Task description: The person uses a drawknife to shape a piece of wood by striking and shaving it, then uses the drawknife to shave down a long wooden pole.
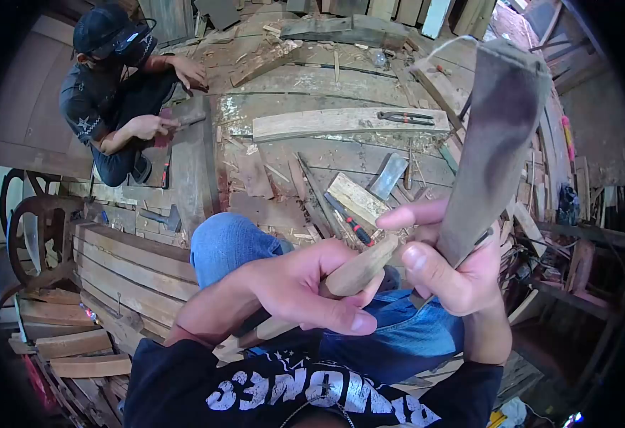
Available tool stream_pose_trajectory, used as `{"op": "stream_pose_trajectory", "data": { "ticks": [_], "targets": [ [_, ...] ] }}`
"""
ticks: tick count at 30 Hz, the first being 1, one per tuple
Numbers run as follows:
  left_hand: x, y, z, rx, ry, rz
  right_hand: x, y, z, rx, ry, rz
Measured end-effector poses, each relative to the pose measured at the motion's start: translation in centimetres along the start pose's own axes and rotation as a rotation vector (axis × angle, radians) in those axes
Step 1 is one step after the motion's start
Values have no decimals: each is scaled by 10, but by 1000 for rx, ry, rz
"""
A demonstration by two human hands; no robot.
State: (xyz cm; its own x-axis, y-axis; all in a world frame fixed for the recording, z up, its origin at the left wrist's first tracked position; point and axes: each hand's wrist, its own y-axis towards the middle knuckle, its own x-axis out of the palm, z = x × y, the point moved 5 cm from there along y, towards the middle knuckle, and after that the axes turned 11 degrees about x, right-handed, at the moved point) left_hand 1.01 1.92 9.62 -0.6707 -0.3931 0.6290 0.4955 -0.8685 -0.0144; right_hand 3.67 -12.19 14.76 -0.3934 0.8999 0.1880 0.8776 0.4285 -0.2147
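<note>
My left hand [312, 289] is wrapped round a pale wooden stick [359, 271] with a tapered, whittled-looking end that points toward my other hand. Its lower part runs back under my left wrist. In my right hand [451, 267] is a long, flat, grey-brown piece [498, 143], broader at its raised far end; whether it is a wooden slat or a blade I cannot tell. My right thumb presses on its near end, and the index finger stretches left, close to the stick's tip. Both hands are above my lap, over my jeans [234, 246].
A person [113, 93] crouches at the left, holding a tool on a thick plank [195, 164]. On the floor lie pincers [405, 118] on a board [319, 125], a red-and-black handled tool [352, 222], a hammer [163, 216] and wood chips. Stacked beams [134, 257] stand beside my left leg.
</note>
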Motion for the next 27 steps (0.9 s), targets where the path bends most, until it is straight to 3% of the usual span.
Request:
{"op": "stream_pose_trajectory", "data": {
  "ticks": [3, 5, 7, 9, 11, 12, 15, 16, 19, 21, 23, 24, 25, 27],
  "targets": [
    [-4, 2, -4, 58, 53, 38, 1, 4, 3, -21, -30, -68],
    [-6, 4, -6, -12, 8, 28, -1, 6, 5, -42, -77, -29],
    [-4, 12, 4, 22, 122, 91, -6, 8, 6, -26, -125, 66],
    [-2, 19, 8, 61, 234, 153, -17, 13, 9, 51, 20, 165],
    [-6, 21, 9, 193, 542, 280, -37, 15, 13, 108, -80, 255],
    [-7, 21, 5, 124, 609, 278, -49, 17, 12, 71, -16, 370],
    [-4, 33, 16, 212, 650, 405, -88, 22, 10, -53, 182, 603],
    [-2, 34, 29, 67, 614, 380, -103, 23, 10, -42, 303, 630],
    [4, 49, 84, 243, 602, 415, -147, 33, 19, -93, 278, 752],
    [2, 61, 125, 223, 410, 371, -173, 36, 41, 13, 1, 949],
    [7, 74, 166, 285, 431, 326, -241, 61, 116, -40, -345, 1003],
    [9, 81, 185, 341, 398, 270, -240, 56, 117, 36, -540, 966],
    [11, 88, 203, 392, 364, 213, -244, 52, 123, -23, -887, 1005],
    [10, 96, 236, 432, 317, 185, -256, 45, 150, 298, -990, 786]
  ]
}}
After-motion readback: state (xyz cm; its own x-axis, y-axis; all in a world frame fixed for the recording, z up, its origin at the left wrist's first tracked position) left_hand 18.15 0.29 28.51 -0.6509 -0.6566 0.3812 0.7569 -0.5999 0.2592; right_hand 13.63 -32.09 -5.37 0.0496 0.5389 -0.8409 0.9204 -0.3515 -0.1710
